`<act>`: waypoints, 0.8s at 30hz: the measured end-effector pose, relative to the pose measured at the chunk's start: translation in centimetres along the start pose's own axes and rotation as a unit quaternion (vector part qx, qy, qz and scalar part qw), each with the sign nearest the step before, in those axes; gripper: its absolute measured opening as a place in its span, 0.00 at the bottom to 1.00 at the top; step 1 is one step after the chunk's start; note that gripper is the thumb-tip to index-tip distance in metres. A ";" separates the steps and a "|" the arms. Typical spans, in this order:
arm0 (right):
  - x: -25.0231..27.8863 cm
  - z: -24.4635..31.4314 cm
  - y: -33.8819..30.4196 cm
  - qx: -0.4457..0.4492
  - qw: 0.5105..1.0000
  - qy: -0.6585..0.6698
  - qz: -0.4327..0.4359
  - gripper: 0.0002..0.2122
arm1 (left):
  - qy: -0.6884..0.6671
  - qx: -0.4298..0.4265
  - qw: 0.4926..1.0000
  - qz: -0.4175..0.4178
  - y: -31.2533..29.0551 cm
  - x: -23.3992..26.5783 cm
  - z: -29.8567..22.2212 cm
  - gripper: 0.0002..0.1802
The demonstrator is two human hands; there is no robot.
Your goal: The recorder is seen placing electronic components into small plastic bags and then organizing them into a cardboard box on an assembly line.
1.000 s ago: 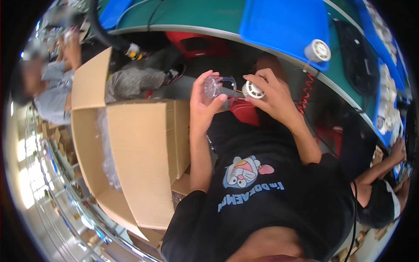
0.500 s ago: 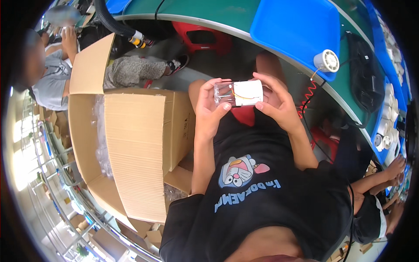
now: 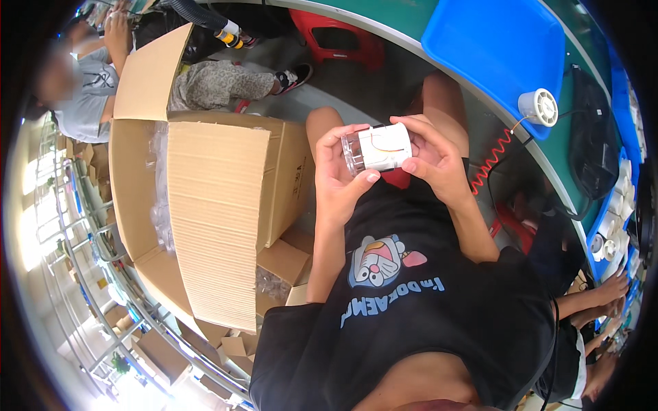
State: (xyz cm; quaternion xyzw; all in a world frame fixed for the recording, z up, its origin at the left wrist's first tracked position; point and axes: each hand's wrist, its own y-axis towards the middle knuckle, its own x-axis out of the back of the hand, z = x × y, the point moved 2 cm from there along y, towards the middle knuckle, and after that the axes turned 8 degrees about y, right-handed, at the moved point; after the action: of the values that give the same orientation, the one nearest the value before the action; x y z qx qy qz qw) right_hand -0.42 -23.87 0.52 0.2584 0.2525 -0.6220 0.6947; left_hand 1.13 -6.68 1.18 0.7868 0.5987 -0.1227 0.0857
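Note:
Over my lap I hold a white cylindrical part (image 3: 388, 146) with a thin orange-and-dark wire along its side. A clear plastic cup (image 3: 351, 155) is around its left end. My left hand (image 3: 336, 175) is closed round the clear cup, thumb below and fingers above. My right hand (image 3: 439, 159) grips the right end of the white cylinder, its thumb on the near edge. Dark prongs or wires show through the clear plastic, too small to name. The cylinder's right end is partly hidden by my right fingers.
An open cardboard box (image 3: 216, 219) holding clear plastic pieces stands at my left. On the green table (image 3: 384, 14) ahead are a blue tray (image 3: 493, 55), a white round fan-like part (image 3: 539, 108) and a black bag (image 3: 593, 144). A red coiled cord (image 3: 490, 164) hangs nearby. Co-workers sit on both sides.
The white cylinder sits deeper in the clear cup, so less of the clear part shows beyond it. My hands are slightly closer together. The whole view has shifted a little.

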 end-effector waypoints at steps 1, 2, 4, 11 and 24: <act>0.2 -0.1 0.1 0.000 1.000 0.001 -0.002 0.25 | 0.014 -0.009 1.000 -0.003 0.0 -0.1 0.0 0.40; 0.5 -0.3 0.1 -0.004 1.000 0.001 0.010 0.24 | 0.013 -0.007 1.000 -0.001 0.1 -0.2 0.1 0.40; 0.7 -0.3 0.1 -0.006 1.000 0.001 0.018 0.24 | 0.027 -0.037 0.998 0.033 0.3 -0.4 0.2 0.41; 0.6 -0.5 -0.1 0.004 1.000 -0.009 0.012 0.24 | 0.042 -0.051 0.996 0.057 0.5 -0.3 0.6 0.41; 0.2 -1.8 -1.0 -0.019 1.000 0.007 -0.007 0.28 | 0.058 -0.045 0.996 0.054 -0.7 0.2 0.9 0.40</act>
State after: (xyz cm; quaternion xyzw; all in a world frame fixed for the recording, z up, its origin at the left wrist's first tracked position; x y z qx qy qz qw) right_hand -1.45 -22.93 -1.02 0.2475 0.2708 -0.6198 0.6937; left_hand 0.46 -6.55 0.31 0.8191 0.5644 -0.0448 0.0924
